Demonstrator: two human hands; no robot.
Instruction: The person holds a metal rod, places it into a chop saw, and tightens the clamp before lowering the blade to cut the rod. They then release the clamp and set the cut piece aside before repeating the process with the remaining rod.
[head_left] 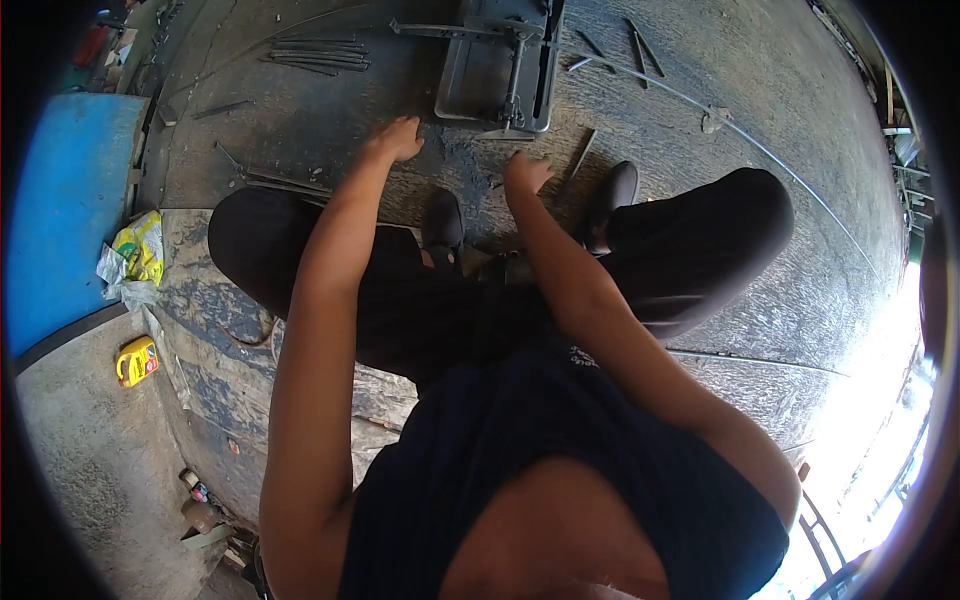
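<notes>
Just left of the metal base's near end, my left hand (398, 138) hovers low over the ground with its fingers apart and nothing visible in them. My right hand (528, 173) is below the base's near edge, thumb and fingers apart; I make out nothing held. The grey metal base (455, 88) is tray-shaped, with a long clamp screw (517, 75) along its middle. A short metal rod (582, 152) lies on the ground right of my right hand. Part of each hand's inner side is hidden from view.
Thin metal rods (320, 55) lie bunched at the upper left; several short pieces (645, 50) lie at the upper right. A long rod (760, 145) crosses the right side. My shoes (443, 220) flank the work spot. A yellow bottle (137, 361) and a blue panel (70, 210) are at left.
</notes>
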